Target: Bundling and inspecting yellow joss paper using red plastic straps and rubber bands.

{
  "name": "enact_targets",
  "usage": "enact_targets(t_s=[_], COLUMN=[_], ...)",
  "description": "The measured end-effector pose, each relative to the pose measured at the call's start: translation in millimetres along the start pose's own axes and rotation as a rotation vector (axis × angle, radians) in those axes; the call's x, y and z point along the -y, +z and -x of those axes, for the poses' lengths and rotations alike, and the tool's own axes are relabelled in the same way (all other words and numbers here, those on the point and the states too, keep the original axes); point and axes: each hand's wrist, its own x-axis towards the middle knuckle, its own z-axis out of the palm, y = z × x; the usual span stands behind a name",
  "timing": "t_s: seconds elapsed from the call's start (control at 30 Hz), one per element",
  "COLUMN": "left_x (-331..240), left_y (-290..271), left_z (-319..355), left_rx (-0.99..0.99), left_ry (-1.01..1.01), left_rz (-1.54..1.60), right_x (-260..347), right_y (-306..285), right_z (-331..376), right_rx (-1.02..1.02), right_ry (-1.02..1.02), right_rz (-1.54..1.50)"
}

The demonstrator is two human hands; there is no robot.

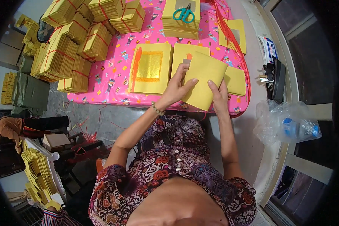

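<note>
Head view. My left hand [176,87] and my right hand [219,97] together hold a stack of yellow paper sheets [204,80], lifted above the near edge of the surface [113,81], which is covered with a pink patterned cloth. My left hand grips the stack's left edge, thumb on the upper face and fingers curled behind; my right hand clamps its lower right edge, fingers laid flat on the upper face. The stack is tilted, one corner pointing toward me.

Under the held stack lies a second yellow pile [187,52], partly covered by it. Just to its left lies a yellow sheet with a gold foil square [150,67] and an orange stripe along one side. To the right of my hands a smaller yellow pile [235,80] rests near the surface's edge. Farther back, green-handled scissors [183,14] lie on a tall yellow pile [180,26]. Bundles of yellow paper tied with red string [75,41] crowd the far left of the surface. Loose red strings [229,30] trail along its right side. A clear plastic bag [286,122] sits on the ledge to my right.
</note>
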Motion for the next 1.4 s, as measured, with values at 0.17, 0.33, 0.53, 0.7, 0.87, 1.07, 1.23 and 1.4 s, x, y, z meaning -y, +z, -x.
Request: enact_targets(t_s=[0.17,0.33,0.53,0.7,0.87,1.07,1.23,1.4], left_x=[-12,-5,-2,-2,-15,-12,-6,3], left_y=[7,9,11,7,4,7,5,5], left_z=[4,4,7,-1,-18,-27,-28,-31], left_rx=[0.007,0.065,0.052,0.052,0.086,0.08,0.11,0.125], left_ry=[-0.128,-0.136,-0.124,-0.163,-0.331,-0.428,-0.467,-0.417], left_rz=[0.244,0.108,0.063,0.117,0.188,0.183,0.218,0.176], right_x=[-3,-1,1,1,-2,-4,-3,-3], right_y=[-2,-1,1,0,-1,-9,-9,-11], right_z=[5,7,9,6,1,-3,-3,-3], right_rx=[-0.067,-0.068,-0.072,-0.079,-0.077,-0.089,-0.097,-0.083], right_ry=[0.063,0.054,0.041,0.047,0.071,0.174,0.206,0.22], right_rz=[-0.083,-0.067,-0.054,-0.047,-0.037,-0.082,-0.085,-0.059])
